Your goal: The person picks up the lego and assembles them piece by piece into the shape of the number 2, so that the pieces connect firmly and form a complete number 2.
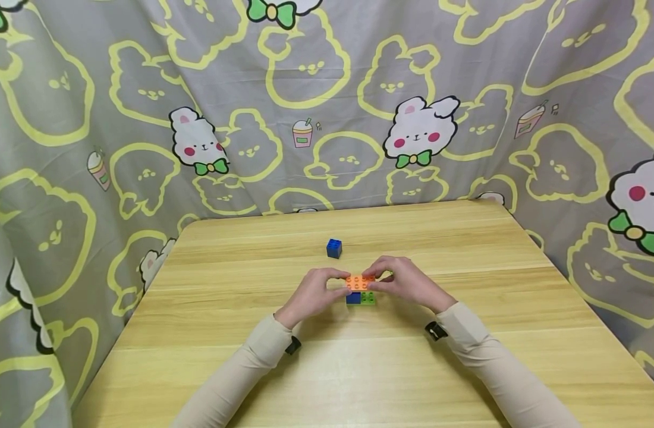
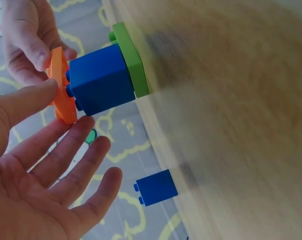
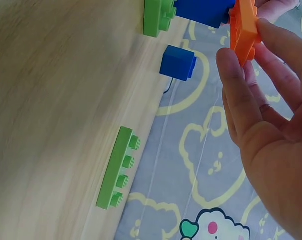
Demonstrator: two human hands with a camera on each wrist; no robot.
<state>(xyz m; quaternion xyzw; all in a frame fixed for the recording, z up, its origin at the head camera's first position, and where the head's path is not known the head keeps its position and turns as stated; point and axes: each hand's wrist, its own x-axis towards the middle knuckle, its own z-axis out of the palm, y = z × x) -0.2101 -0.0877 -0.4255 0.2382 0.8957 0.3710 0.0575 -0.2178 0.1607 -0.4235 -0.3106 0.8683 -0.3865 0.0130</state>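
Left hand (image 1: 312,294): thumb and forefinger pinch the left end of the orange brick (image 1: 356,284); other three fingers spread loosely, well apart from each other.
Loose blue brick (image 1: 334,248): on the desk (image 1: 172,356), studs up, beyond the stack toward the far edge and slightly left of it.
Stacked blue brick (image 2: 103,80): upright on the left half of the lower green brick (image 2: 130,62); its studs show below the orange one.
Orange brick: two rows of studs, held level or nearly so just over the stacked blue, reaching right above the green studs; contact with the blue cannot be told.
Lower green brick: flat on the desk, about midway between left and right edges.
Second green brick (image 3: 113,170): on the desk, right of the stack, mostly hidden behind the right hand in the head view.
Right hand (image 1: 407,284): fingers bent, thumb and forefinger pinching the orange brick's right end.
Brick count: blue two, orange one, green two.
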